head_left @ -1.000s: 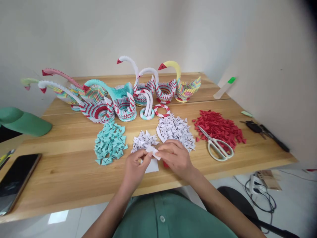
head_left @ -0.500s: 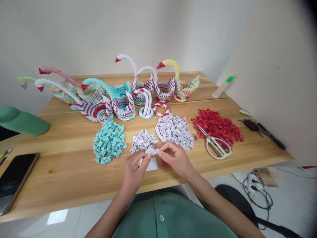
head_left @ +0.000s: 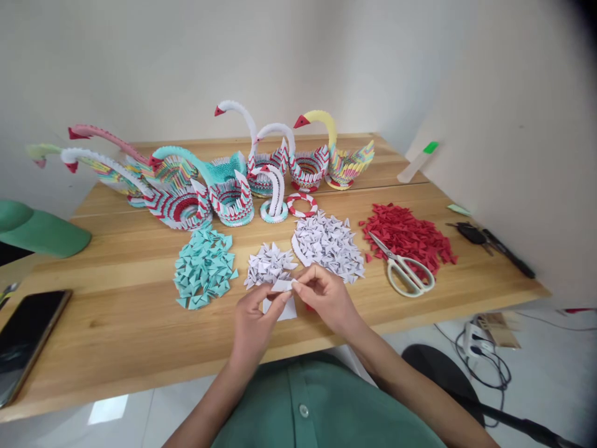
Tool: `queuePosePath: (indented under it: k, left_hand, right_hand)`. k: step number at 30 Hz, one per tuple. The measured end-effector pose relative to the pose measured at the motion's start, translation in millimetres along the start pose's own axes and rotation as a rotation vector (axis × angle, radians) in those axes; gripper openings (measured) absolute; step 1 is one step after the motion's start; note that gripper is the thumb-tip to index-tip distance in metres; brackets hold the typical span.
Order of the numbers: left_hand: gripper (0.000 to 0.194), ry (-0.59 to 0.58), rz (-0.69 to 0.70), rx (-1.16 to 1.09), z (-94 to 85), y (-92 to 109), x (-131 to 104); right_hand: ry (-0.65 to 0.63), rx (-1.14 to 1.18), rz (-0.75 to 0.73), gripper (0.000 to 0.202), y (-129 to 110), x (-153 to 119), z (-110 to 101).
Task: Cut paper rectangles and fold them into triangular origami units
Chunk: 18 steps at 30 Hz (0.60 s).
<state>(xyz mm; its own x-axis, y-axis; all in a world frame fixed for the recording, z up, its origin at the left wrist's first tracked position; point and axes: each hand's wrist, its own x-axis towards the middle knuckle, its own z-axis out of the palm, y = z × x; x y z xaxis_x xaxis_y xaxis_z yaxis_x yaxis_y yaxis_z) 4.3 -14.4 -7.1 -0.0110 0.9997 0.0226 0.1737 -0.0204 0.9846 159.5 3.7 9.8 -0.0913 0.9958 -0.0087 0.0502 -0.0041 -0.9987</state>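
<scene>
Between my two hands is a small folded piece of white paper [head_left: 282, 285]. My left hand [head_left: 255, 317] pinches its left end between thumb and forefinger. At the right end, my right hand [head_left: 329, 300] grips it with thumb and fingertips. Flat white paper [head_left: 285, 309] lies on the table just beneath the hands. Something small and red [head_left: 309, 307] shows partly under my right hand. Right beyond my fingers sit a small pile of white folded triangles [head_left: 268, 264] and a larger white pile [head_left: 329, 246].
Turquoise triangles [head_left: 205, 267] lie left, red triangles [head_left: 405, 233] right with scissors [head_left: 405, 267] on them. Several paper swans [head_left: 233, 193] and a red-white ring [head_left: 302, 205] stand behind. A phone [head_left: 30, 339] and green bottle [head_left: 44, 230] are far left; keys [head_left: 471, 234] lie far right.
The folded paper has turned a little between my fingers, and its right end is now more covered by my right hand. The view has shifted slightly.
</scene>
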Motion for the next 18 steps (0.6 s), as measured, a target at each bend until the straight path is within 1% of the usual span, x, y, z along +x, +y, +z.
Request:
queuePosePath:
  k: [2,5,9,12,14,16,18]
  left_hand:
    - [0.019,-0.005,-0.060,-0.071,1.7,-1.8,2.3]
    - [0.019,-0.071,-0.124,-0.178,3.2,-0.5,6.4]
    - [0.022,-0.141,-0.188,-0.261,-1.1,5.3,12.6]
    - [0.022,-0.230,-0.143,-0.174,-9.0,9.7,17.4]
    - [0.021,-0.293,-0.088,-0.039,-13.2,12.6,19.6]
    - [0.020,-0.295,-0.047,0.048,-14.4,14.9,20.3]
    - [0.017,-0.263,-0.053,0.005,-12.6,15.8,19.5]
  right_hand:
    - [-0.008,0.009,-0.008,0.016,1.2,-0.6,0.6]
    - [-0.029,0.049,-0.011,0.014,5.9,-3.2,1.9]
    - [-0.069,0.012,0.028,0.024,10.5,-8.9,1.9]
    - [-0.164,-0.022,0.042,0.030,5.2,-9.5,-3.1]
    - [-0.194,-0.088,0.011,0.023,-1.5,-7.2,-7.9]
    - [-0.167,-0.177,-0.031,0.012,-7.4,-4.1,-11.5]
    - [-0.114,-0.212,-0.045,0.013,-10.3,-1.6,-12.7]
